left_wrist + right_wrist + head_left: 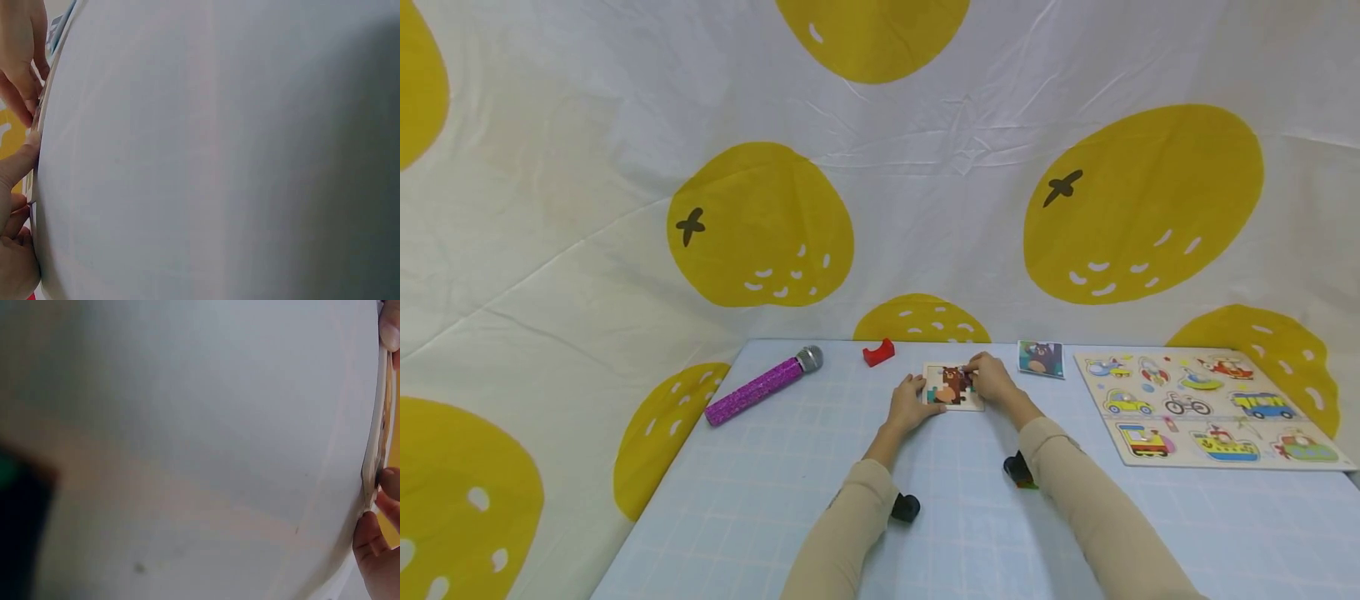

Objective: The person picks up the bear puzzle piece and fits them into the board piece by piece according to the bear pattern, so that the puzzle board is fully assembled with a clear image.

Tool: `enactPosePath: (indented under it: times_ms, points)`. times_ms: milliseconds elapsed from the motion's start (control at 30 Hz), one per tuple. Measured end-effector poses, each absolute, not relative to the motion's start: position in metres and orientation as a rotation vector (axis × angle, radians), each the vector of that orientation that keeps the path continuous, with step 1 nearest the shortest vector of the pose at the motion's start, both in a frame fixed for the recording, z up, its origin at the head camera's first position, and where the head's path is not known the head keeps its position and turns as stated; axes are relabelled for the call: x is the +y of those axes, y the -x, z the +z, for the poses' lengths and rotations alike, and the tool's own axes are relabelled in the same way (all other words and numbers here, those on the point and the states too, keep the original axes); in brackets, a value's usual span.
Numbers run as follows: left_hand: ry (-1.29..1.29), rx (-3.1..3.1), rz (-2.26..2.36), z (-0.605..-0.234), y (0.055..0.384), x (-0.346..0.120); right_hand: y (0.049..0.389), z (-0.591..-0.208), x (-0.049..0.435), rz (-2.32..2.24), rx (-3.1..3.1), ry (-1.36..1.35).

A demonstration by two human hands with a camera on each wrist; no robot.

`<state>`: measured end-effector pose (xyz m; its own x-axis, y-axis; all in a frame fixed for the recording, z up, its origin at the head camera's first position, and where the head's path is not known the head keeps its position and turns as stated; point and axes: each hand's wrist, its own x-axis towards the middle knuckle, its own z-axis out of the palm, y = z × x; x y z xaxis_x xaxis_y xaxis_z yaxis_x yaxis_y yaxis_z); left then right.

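A small square bear jigsaw puzzle (958, 407) in a pale wooden frame lies flat on the table. My left hand (912, 406) grips its near left corner, thumb along the near edge and fingers at the left side. At the puzzle's upper right, my right hand (995, 380) pinches a puzzle piece with bent fingers; the piece is mostly hidden beneath them. In the left wrist view, both the left thumb (25, 156) and the right hand (22, 53) meet the thin board at the left margin. The right wrist view catches the board's edge (382, 412) at far right.
Right of the puzzle lies a bear picture card (1041, 359), then a large wooden vehicle puzzle board (1183, 429). To the left are a red curved block (878, 352) and a purple glitter microphone (760, 389). Behind the table hangs a fruit-patterned cloth (925, 208).
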<state>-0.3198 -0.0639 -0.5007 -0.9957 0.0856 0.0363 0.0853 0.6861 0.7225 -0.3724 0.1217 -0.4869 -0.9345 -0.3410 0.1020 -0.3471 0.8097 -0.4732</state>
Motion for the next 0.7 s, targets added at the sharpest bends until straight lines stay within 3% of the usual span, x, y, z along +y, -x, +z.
enactPosePath:
  times_ms: [700]
  points:
    - [-0.215,2.883,1.198,-0.5007,0.3229,-0.0641,0.3705,-0.4871,0.1234,0.676,-3.025,-0.590]
